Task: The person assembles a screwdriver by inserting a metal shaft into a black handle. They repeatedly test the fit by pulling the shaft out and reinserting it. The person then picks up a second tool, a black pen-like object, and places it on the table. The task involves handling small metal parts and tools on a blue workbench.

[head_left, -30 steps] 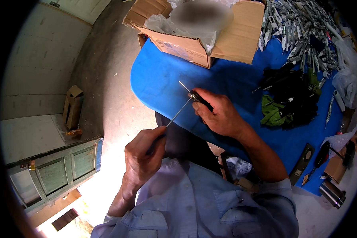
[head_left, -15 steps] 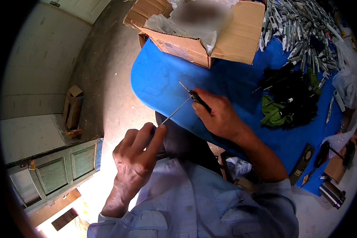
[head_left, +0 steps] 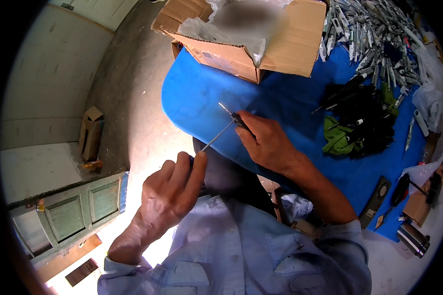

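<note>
My left hand [head_left: 171, 189] is closed around a screwdriver, its handle mostly hidden by the fingers. The thin metal shaft [head_left: 218, 136] slants up and right, its tip meeting a small black part [head_left: 238, 120]. That part is pinched between the thumb and fingers of my right hand [head_left: 268, 142], and a thin metal pin [head_left: 225, 108] sticks out of it toward the upper left. Both hands are at the near edge of a blue-covered table [head_left: 197, 93]; what the part is exactly cannot be made out.
An open cardboard box [head_left: 221, 54] lined with clear plastic stands at the back. Farther right lie a heap of grey and white slim parts [head_left: 374, 39] and black parts [head_left: 359, 108] on a green cloth [head_left: 337, 140]. A black-handled tool [head_left: 399, 191] and a shiny metal cylinder [head_left: 412, 240] are at lower right.
Both hands stay on the screwdriver and black part. My right hand has shifted slightly left, and the left wrist and forearm have swung a little outward and down.
</note>
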Demonstrator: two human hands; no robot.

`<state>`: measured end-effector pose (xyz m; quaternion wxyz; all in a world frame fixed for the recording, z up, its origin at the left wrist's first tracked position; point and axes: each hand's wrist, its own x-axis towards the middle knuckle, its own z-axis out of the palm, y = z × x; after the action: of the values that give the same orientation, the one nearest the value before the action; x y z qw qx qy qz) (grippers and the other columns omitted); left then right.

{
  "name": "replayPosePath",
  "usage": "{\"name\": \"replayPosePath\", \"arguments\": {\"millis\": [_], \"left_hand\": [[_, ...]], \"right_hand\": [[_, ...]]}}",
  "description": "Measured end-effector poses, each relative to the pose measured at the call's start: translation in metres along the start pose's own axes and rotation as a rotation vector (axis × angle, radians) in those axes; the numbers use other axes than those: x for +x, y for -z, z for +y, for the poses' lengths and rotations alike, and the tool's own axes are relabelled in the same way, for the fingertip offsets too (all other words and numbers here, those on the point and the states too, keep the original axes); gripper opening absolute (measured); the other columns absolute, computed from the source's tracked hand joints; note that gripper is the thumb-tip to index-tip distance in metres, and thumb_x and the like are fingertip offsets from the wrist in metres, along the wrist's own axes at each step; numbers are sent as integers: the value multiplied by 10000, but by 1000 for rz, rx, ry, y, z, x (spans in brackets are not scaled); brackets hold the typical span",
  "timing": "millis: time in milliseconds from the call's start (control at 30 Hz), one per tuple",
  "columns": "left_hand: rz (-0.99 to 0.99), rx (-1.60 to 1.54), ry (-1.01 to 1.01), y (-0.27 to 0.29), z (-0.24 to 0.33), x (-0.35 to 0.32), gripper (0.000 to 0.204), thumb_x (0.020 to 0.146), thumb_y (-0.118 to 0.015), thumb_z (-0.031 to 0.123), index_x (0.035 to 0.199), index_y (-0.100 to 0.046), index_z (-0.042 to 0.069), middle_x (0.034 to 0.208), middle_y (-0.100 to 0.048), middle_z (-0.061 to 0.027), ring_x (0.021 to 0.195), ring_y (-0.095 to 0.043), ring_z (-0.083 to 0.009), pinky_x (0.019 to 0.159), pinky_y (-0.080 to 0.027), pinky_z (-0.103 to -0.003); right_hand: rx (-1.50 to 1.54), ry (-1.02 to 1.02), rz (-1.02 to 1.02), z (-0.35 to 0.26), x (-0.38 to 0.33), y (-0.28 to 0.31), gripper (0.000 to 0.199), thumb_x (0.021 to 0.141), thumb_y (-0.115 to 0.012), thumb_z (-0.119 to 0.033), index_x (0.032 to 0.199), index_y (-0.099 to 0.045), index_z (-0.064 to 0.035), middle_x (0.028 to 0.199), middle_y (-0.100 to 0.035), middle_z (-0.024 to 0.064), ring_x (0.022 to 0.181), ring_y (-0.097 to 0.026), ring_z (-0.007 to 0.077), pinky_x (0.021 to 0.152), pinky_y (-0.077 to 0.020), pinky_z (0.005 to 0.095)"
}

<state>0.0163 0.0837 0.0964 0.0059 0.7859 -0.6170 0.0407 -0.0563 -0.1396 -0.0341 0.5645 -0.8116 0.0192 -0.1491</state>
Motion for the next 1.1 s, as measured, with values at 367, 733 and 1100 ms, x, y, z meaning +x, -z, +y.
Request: {"name": "replayPosePath", "arguments": {"millis": [367,733,1100], "left_hand": [[-54,-692,361,-12,-20,5,372,866,-676,-22,1238,-698,-22,808,-650,-92,670,-585,-123,543,-490,-300],[-221,-1498,1052,-19,-35,-4,302,961,-677,72,1250,-645,-9,803,-680,-80,493,-434,-16,387,-284,-190],[107,-261,204,-11,-11,-9,305,811,-748,-53,1101,-658,-64,984,-676,-164,791,-709,-264,645,-585,-340]], "right_hand": [[-77,6,18,4,-1,-4,231,972,-607,-75,1121,-562,96,844,-629,302,787,-633,494,675,-498,534],[-146,87,50,-3,-7,-13,248,975,-594,-59,1168,-537,85,881,-638,281,791,-634,490,678,-516,533],[-96,78,70,1,-7,-11,255,966,-598,-53,1158,-535,103,886,-630,291,787,-625,499,668,-507,541]]}}
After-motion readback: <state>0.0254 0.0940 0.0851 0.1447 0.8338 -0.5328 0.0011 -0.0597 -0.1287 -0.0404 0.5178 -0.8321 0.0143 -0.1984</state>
